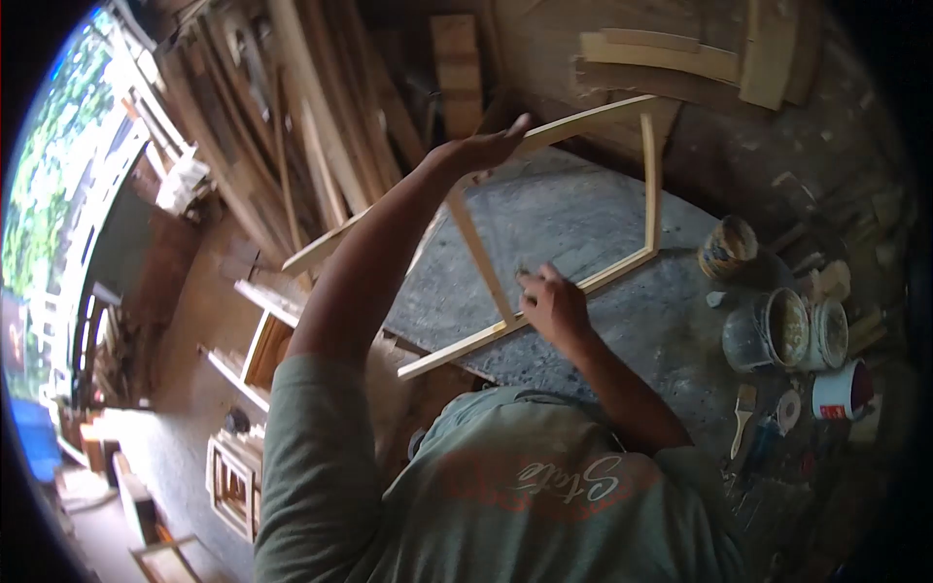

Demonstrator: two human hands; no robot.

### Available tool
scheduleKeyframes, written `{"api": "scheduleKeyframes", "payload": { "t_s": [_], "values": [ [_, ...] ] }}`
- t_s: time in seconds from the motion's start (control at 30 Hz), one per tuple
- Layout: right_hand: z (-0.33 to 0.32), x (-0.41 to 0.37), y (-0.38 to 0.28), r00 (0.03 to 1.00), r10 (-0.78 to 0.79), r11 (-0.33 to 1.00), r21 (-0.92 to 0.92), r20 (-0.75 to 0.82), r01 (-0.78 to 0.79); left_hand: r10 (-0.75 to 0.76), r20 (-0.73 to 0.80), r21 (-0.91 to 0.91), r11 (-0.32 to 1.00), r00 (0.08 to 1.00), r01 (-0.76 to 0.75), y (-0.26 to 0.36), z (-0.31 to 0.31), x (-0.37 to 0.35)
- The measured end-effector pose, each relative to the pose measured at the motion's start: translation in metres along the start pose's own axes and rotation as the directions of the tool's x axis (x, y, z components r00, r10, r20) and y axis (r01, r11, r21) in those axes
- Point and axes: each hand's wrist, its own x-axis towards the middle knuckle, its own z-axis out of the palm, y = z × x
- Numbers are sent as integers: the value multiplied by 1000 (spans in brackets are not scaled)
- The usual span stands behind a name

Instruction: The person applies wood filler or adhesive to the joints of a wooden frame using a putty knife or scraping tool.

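Observation:
A light wooden frame [583, 287] of two long rails joined by crosspieces lies over a grey, stained work surface [603, 340]. My left hand [483, 154] is wrapped round its far rail, with fingertips showing below the wood. Close to the joint of the middle crosspiece [476, 248] and the near rail, my right hand [556, 303] is over the rail with its fingers curled together. Whatever those fingers hold, if anything, is too small and blurred to tell.
Several tubs and cans [763, 330] and a flat brush [743, 420] are on the right. Long boards [321, 107] lean at the upper left, with more wood strips [671, 58] at the back. Small wooden frames [233, 476] stand on the floor at the lower left.

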Motion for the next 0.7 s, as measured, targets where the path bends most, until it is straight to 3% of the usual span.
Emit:
{"api": "scheduleKeyframes", "payload": {
  "t_s": [0.07, 0.13, 0.33, 0.43, 0.47, 0.7],
  "values": [
    [-10, -19, 11, 998, 53, 998, 29, -19, -52, 38, -63, -18, 999, 997, -39, -17, 4, 23],
    [-16, -32, 23, 995, 89, 995, 57, -45, -86, -29, 11, -22, 999, 1000, 29, -5, 0, 7],
    [-44, -39, 63, 960, 206, 963, 215, -192, -164, 89, -94, -45, 995, 992, -94, 1, 15, -12],
    [-59, -36, 72, 942, 192, 962, 242, -275, -125, 165, -117, 292, 948, 979, -124, 0, 21, -12],
    [-63, -37, 74, 942, 193, 960, 253, -276, -122, 280, -258, 404, 901, 925, -160, 1, 31, -21],
    [-68, -56, 80, 956, 175, 943, 320, -234, -94, 256, -430, 504, 864, 865, -5, 33, 55, -58]
  ]
}}
